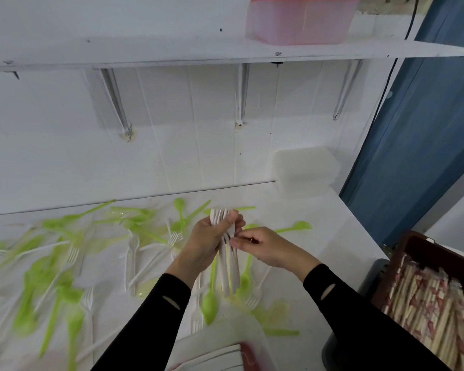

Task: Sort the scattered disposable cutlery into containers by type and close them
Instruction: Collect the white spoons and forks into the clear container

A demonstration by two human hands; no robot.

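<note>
Left hand [212, 236] gripped a bunch of white forks [229, 271] over the table [327, 236], and the right hand [265, 247] pinched one handle. Squaring the handles first would help them drop in cleanly. The near tub [241, 330] already held white pieces. The far tub [303, 170] sat closed.

Green plastic spoons [209, 306] and white plastic forks [132, 263] lie scattered over the white table [319, 250]. A translucent lidded plastic box [304, 171] sits at the far right against the wall. A brown crate of paper-wrapped chopsticks [398, 271] stands right of the table.
</note>
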